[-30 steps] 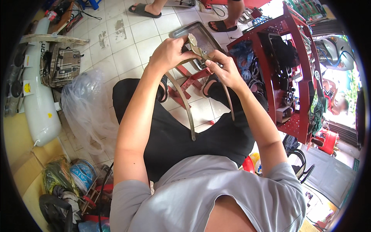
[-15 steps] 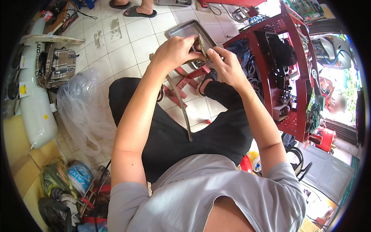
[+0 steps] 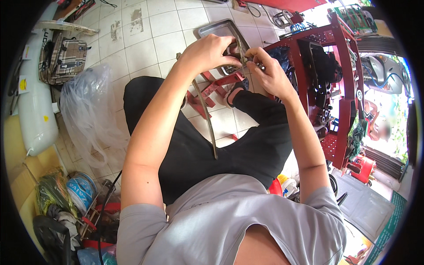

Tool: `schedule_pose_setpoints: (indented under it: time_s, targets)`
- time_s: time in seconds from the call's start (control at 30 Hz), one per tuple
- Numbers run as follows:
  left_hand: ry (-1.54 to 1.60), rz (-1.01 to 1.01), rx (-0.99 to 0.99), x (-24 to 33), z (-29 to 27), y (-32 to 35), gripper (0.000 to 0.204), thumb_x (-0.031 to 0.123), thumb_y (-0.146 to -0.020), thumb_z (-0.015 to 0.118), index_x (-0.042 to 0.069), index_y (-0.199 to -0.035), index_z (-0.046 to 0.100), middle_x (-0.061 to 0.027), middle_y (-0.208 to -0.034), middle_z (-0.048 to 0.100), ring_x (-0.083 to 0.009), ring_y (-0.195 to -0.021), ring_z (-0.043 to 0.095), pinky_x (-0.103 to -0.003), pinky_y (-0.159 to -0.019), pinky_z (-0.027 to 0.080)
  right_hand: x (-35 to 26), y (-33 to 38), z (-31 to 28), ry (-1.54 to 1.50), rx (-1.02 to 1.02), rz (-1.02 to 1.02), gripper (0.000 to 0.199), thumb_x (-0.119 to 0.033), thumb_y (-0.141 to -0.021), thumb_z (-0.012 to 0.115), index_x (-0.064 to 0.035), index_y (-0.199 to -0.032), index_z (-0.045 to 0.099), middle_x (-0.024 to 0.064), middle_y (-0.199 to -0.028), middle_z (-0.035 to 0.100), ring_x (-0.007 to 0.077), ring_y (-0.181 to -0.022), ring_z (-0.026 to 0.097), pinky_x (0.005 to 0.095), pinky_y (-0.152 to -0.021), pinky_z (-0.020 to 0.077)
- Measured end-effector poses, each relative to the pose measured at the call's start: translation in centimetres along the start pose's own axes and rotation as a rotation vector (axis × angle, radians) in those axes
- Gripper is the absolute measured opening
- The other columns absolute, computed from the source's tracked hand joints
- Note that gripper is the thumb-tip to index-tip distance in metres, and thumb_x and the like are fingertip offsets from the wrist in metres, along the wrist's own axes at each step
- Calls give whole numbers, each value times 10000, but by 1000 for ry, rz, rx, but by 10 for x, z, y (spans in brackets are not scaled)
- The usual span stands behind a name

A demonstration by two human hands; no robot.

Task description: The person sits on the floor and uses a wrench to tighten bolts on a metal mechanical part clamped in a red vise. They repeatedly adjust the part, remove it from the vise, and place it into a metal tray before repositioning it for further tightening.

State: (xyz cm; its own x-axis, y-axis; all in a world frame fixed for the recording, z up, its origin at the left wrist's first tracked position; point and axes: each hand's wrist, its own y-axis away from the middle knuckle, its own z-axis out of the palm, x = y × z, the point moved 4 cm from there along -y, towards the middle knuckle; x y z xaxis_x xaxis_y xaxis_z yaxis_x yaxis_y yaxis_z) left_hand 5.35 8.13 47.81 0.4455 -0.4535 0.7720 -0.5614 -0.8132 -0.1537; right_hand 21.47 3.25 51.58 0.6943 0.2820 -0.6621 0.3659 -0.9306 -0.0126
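My left hand (image 3: 207, 53) is closed round a narrow, brassy metal piece (image 3: 240, 47) with an uneven edge, out over the floor in front of my knees. Close against its lower end, my right hand (image 3: 269, 73) has its fingers bent in a pinch; a small shiny end (image 3: 263, 67) shows between them, its kind unclear. A long, thin, dull metal strip (image 3: 204, 104) runs from beside my left wrist down to my lap. Whether it joins the held piece is hidden. Below the hands stands a red metal frame (image 3: 216, 86).
A grey metal tray (image 3: 212, 30) lies on the tiled floor beyond my hands. The red tool rack (image 3: 340, 88) stands close on the right. To the left are a clear plastic bag (image 3: 90, 110), a checked bag (image 3: 66, 59) and a white cylinder (image 3: 37, 119).
Both hands have shifted slightly right. My right thumb and fingers have changed their grip at the metal piece's lower end. The feet at the top have left view as the view shifted.
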Motion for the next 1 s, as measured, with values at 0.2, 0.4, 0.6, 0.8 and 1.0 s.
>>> schedule_pose_setpoints:
  time_s: [0.2,0.4,0.6,0.8,1.0]
  targets:
    - [20,-13,-4,3,1,-1,374,287,-699,751,25,-933,624,-149,-757,659,-320,-712,635,-369,-636,480,17,-3,4,-130,-17,204,228,-209,-889,542,13,-934,575,91,-676,518,145,-599,470,309,-571,408]
    - [36,-46,-33,2,3,-1,372,272,-700,748,24,-948,624,-144,-758,664,-313,-714,638,-360,-642,480,14,-2,2,-204,-21,76,224,-198,-881,532,20,-919,569,68,-706,528,122,-644,469,293,-584,408]
    - [36,-43,-29,2,7,-3,385,278,-704,748,35,-974,621,-138,-762,666,-312,-720,638,-355,-647,480,20,-4,5,-230,-45,225,283,-244,-904,510,33,-914,564,64,-713,523,120,-659,463,287,-610,414]
    - [31,-25,9,3,5,0,377,303,-706,746,37,-939,615,-138,-748,659,-319,-719,633,-370,-628,479,17,-3,2,-214,-138,218,274,-237,-938,497,28,-979,551,43,-823,554,106,-811,478,257,-743,416]
    - [24,-43,-20,7,2,-2,376,321,-703,750,28,-892,610,-142,-736,651,-327,-711,628,-388,-613,476,26,-2,3,-265,-86,214,294,-259,-929,503,26,-968,561,51,-755,533,123,-717,486,275,-650,413]
